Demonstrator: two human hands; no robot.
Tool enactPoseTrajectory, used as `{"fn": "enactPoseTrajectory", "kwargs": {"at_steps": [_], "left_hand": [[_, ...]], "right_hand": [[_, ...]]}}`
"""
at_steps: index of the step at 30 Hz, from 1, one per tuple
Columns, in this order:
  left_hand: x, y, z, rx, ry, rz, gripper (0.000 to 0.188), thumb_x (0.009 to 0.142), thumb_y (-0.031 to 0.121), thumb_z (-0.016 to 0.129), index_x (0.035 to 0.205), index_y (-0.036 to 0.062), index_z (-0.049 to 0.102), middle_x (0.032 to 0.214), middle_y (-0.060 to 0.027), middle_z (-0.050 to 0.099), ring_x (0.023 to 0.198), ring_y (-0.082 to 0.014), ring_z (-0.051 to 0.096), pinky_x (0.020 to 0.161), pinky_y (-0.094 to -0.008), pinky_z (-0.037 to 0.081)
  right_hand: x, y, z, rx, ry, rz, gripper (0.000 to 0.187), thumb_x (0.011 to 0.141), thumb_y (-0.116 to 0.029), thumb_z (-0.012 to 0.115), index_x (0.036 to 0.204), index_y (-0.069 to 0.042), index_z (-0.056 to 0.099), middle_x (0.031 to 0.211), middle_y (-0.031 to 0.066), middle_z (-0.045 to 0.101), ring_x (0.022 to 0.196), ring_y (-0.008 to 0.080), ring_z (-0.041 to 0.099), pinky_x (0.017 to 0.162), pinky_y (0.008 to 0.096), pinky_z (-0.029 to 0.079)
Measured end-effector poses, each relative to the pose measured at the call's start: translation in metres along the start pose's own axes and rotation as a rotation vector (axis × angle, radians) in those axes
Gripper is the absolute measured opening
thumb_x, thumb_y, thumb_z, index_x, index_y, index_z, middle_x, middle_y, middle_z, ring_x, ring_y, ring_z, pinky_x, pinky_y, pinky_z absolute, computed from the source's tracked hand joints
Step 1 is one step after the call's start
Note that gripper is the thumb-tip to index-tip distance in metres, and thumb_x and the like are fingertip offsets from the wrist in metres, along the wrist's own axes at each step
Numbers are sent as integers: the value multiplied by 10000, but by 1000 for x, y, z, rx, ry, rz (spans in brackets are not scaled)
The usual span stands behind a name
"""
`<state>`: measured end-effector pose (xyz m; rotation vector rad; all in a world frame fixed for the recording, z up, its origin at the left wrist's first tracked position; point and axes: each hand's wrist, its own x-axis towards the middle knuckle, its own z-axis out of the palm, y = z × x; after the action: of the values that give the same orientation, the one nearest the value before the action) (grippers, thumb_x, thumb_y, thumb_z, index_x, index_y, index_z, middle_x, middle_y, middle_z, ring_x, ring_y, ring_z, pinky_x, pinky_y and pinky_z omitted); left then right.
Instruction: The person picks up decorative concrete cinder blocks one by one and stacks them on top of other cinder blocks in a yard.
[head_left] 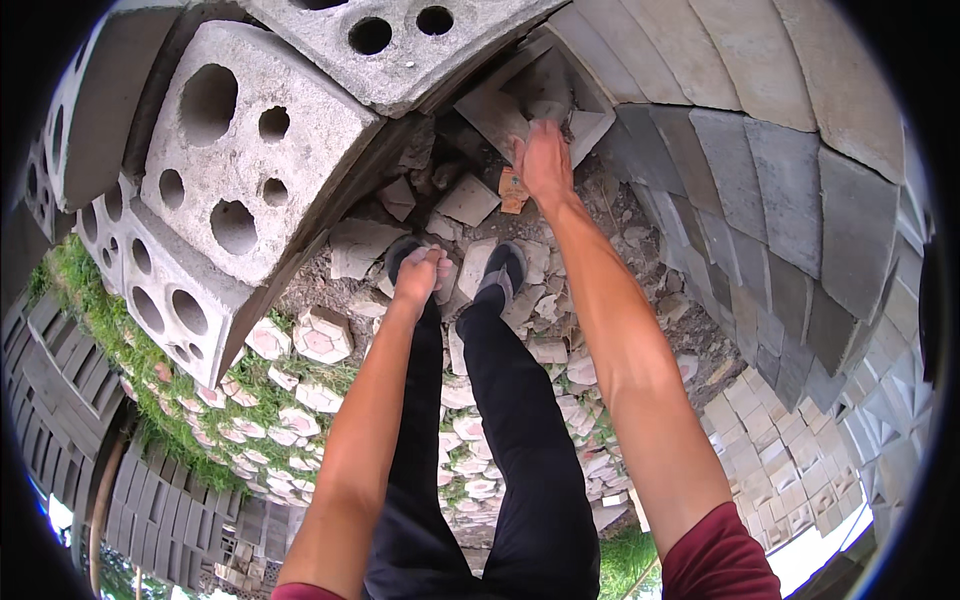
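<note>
My right hand reaches forward into the dark corner between the stacks. Its fingers are bent around a small grey concrete piece, though the far fingertips are hidden. Behind that piece leans a dusty square grey tile. Just below the fingers lies a crumpled orange-brown packet. My left hand hangs over my shoe with its dusty fingers curled in; no object shows in it. Broken slabs, such as a pale one, lie on the dirt between the hands.
Large concrete blocks with round holes rise close at the left and front. A curved wall of stacked grey tiles stands at the right. Underfoot are rubble and hexagonal pavers with grass between them. More grey stacks stand at lower left.
</note>
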<state>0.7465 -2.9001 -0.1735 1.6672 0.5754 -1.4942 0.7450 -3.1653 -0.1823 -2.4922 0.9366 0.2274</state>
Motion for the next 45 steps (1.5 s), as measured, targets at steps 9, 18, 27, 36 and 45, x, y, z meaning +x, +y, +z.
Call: {"fn": "enactPoseTrajectory", "kwargs": {"at_steps": [9, 18, 27, 36, 45], "left_hand": [[-61, 38, 13, -188, -31, 103, 720, 934, 624, 201, 1130, 35, 567, 1044, -98, 643, 930, -204, 583, 824, -394, 444], [-149, 32, 87, -523, -494, -87, 852, 850, 735, 292, 1407, 94, 360, 1402, -135, 420, 1266, -285, 405, 1029, -438, 326], [-264, 52, 61, -741, -625, 97, 922, 830, 750, 330, 1433, 54, 283, 1442, -139, 353, 1302, -283, 364, 1068, -426, 293], [-421, -20, -28, -1177, -192, 202, 890, 856, 723, 293, 1400, 20, 336, 1386, -175, 421, 1256, -312, 430, 1041, -436, 348], [-529, -123, -19, -1692, 79, 326, 643, 920, 555, 364, 1330, 65, 437, 1298, -138, 510, 1166, -300, 507, 987, -446, 403]], "right_hand": [[-86, -70, -164, 291, 95, 400, 636, 977, -431, 268, 881, 98, 606, 837, 312, 611, 867, 471, 570, 811, 489, 422], [-261, -109, -294, 597, 155, 706, 680, 982, -500, 289, 1066, 100, 597, 969, 161, 655, 870, 248, 595, 824, 363, 434], [-286, -38, -306, 781, 68, 493, 708, 969, -554, 294, 994, 89, 589, 939, 99, 626, 911, 171, 533, 840, 313, 400], [-324, -136, -324, 822, -317, 121, 651, 985, -503, 267, 1067, 54, 593, 947, 97, 612, 910, 162, 537, 856, 305, 406], [-351, -243, -357, 674, -803, -159, 700, 976, -550, 219, 1199, 38, 525, 1129, 115, 591, 1046, 176, 532, 957, 303, 375]]}}
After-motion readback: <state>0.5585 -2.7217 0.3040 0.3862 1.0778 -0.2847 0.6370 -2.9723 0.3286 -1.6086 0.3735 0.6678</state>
